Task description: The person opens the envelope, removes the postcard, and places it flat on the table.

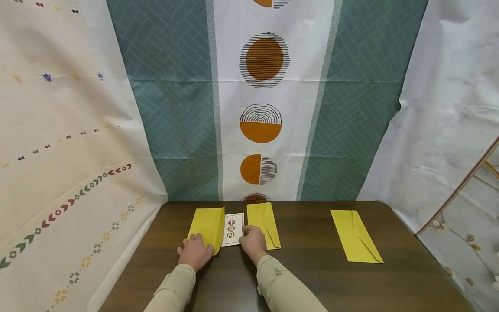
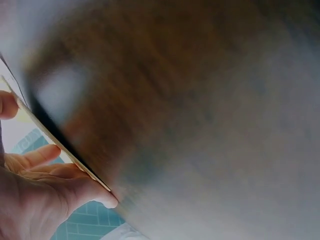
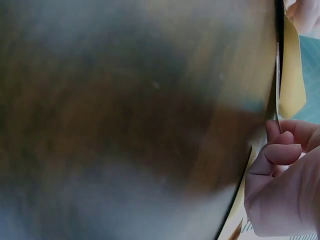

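Table, dark wood, four paper things near the far edge. Left envelope, yellow, lies close to the far left corner, flap lifted on its right side. Left hand rests on its near end, fingers spread apart, thumb at the near right corner. White card with red print sits just right of the flap; whether its left end is inside, cannot tell. Right hand pinches the card's right edge between thumb and fingers. Crowding that side: middle envelope, by the far edge, partly hidden behind the right hand. Right envelope lies well apart, toward the far right corner. Hanging cloth, teal and white with orange discs, backs the far edge.
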### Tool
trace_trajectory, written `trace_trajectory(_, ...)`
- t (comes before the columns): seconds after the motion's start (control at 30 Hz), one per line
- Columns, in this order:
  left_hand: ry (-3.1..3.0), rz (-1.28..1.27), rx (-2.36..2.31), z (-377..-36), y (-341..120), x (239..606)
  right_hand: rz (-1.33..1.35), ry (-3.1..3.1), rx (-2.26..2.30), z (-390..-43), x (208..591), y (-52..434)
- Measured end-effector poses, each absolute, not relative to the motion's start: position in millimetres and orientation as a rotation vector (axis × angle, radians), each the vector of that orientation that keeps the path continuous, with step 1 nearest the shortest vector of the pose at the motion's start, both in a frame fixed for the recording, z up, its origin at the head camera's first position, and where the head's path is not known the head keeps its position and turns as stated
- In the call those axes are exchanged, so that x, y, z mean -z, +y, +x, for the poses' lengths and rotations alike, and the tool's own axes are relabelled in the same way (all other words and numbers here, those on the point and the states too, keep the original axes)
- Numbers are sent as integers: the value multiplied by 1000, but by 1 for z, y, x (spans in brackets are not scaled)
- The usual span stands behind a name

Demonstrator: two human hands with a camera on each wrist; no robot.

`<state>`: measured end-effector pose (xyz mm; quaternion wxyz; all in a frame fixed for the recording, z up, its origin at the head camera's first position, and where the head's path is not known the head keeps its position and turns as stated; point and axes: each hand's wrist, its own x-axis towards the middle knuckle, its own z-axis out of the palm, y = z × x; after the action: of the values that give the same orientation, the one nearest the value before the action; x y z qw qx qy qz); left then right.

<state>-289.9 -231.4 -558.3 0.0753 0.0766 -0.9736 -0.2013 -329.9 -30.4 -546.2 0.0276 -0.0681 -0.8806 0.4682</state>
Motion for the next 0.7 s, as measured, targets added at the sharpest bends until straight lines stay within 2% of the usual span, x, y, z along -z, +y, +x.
trace_trajectory(0.37,-2915,223,606,-289,-228,559,-189,-2835,-1139,-329,550,-28)
trace_trajectory(0.7,-2927,228,607,-290,-232,562,-150,-2816,-1171,-329,546,-25)
